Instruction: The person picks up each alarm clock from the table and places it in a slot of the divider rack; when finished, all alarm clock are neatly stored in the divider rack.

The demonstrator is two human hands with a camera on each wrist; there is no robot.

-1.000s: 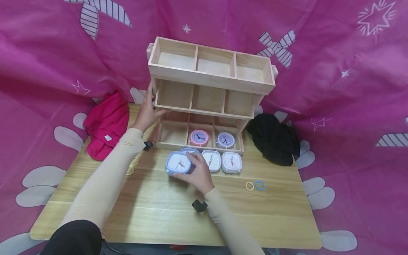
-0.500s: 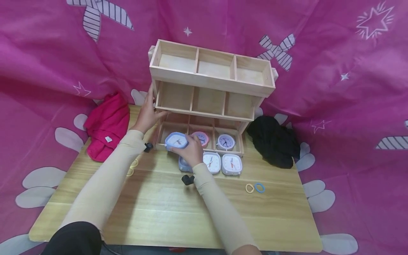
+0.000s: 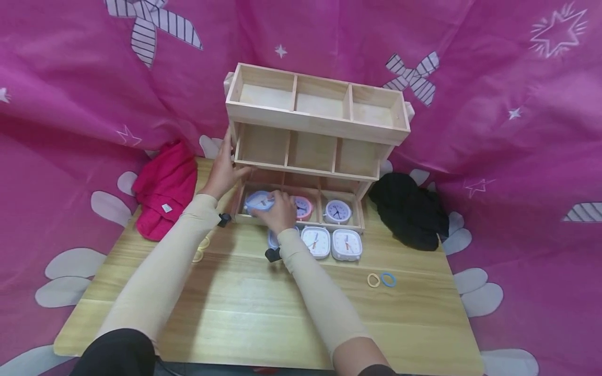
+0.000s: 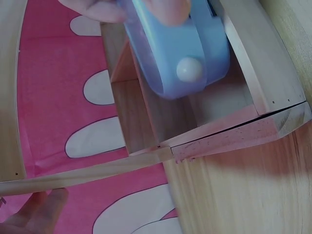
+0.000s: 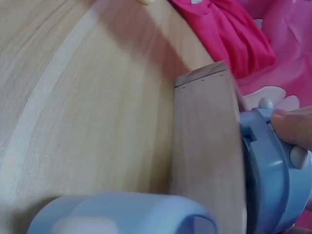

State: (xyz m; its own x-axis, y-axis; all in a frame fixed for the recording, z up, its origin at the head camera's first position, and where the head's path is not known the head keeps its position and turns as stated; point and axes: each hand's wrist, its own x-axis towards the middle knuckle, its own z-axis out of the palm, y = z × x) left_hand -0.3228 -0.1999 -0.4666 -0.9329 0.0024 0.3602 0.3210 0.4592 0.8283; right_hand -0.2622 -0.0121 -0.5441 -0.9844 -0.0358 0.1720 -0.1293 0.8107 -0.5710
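Note:
My right hand (image 3: 280,210) grips a blue alarm clock (image 3: 259,201) at the left compartment of the bottom tier of a wooden rack (image 3: 310,121). Seen from the right wrist, the blue clock (image 5: 273,170) sits partly below the rack's front board, with fingertips on its casing. My left hand (image 3: 223,171) holds the rack's left upright, thumb towards the front. A pink round clock (image 3: 302,209), partly covered by my right hand, stands in the middle compartment. A lilac round clock (image 3: 337,211) occupies the right one.
Before the rack stand two white clocks (image 3: 315,242) and another blue clock (image 3: 273,240), half hidden by my right arm. Yellow and blue rings (image 3: 388,280) lie on the table (image 3: 263,324). Red cloth (image 3: 166,193) is at the left, black cloth (image 3: 409,211) at the right.
My right hand has carried the blue clock from in front of the rack, up and away from me, then down into the bottom-left compartment. The left hand keeps its place on the upright.

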